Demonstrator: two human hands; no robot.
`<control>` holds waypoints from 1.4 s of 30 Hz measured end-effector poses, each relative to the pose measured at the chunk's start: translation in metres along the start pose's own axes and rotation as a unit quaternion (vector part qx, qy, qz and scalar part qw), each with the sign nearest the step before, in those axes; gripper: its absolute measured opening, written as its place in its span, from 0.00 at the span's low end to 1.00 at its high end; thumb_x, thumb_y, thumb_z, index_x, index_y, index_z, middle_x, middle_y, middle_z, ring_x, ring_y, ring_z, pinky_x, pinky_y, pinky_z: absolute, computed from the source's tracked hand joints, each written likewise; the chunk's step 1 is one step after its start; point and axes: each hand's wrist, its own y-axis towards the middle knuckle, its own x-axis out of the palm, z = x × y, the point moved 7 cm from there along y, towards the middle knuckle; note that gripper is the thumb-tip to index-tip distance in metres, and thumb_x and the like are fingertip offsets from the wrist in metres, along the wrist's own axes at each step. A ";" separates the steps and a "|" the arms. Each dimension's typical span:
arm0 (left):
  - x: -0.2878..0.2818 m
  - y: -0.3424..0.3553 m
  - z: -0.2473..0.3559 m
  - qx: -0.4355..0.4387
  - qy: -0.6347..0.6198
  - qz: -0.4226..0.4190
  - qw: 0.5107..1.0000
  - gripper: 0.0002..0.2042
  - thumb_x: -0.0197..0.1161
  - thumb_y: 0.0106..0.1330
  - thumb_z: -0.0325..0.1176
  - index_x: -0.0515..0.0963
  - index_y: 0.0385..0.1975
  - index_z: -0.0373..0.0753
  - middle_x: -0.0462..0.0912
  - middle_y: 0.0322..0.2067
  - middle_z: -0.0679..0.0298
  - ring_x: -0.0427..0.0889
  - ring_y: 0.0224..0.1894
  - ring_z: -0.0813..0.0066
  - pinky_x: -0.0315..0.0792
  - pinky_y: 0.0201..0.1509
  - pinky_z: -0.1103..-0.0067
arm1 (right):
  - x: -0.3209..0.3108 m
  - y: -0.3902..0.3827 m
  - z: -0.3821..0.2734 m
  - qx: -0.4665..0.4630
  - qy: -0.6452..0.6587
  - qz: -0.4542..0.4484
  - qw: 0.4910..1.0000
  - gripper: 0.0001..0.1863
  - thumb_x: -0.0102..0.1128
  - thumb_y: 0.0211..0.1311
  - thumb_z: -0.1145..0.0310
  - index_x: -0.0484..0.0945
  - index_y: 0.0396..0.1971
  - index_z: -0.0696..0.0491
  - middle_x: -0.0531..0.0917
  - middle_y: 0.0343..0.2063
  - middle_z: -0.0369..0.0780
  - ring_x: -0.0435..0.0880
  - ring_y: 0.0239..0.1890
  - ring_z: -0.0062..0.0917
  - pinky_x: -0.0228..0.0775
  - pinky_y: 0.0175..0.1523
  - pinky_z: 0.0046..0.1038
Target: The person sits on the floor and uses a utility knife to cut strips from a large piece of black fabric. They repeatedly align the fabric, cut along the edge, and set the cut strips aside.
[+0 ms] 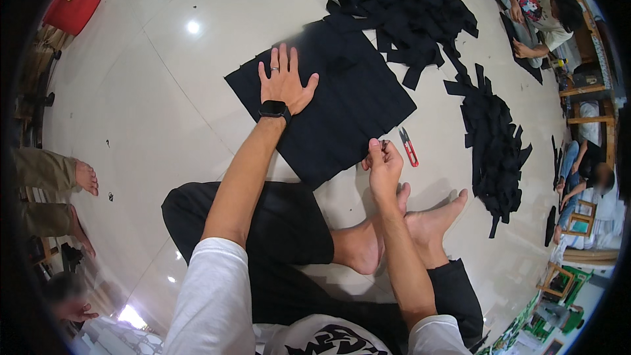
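My left hand (286,84) lies flat with fingers spread on a dark, roughly square piece of black cloth (335,118) on the floor; its wrist wears a black watch (274,110). By the cloth's near right edge, my right hand (383,163) is closed, thumb against the curled fingers. Something small and dark shows at those fingertips, too small to name. Just right of that hand, a pair of red-handled thread snips (409,148) rests on the floor, apart from it.
A large heap of black cloth strips (411,13) lies beyond the cloth, and a smaller strip pile (493,148) to the right. My bare feet (434,223) are close below my right hand. Other people sit at the right and left edges. A red tub (73,3) stands far left.
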 end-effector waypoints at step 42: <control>-0.001 0.002 0.000 -0.007 -0.019 0.004 1.000 0.44 0.53 0.69 0.63 0.55 0.78 0.38 0.50 0.80 0.54 0.46 0.82 0.57 0.43 0.81 0.48 | -0.134 -0.093 -0.021 0.071 0.175 0.027 0.982 0.08 0.63 0.75 0.68 0.74 0.35 0.53 0.74 0.24 0.31 0.69 0.25 0.16 0.63 0.31 0.22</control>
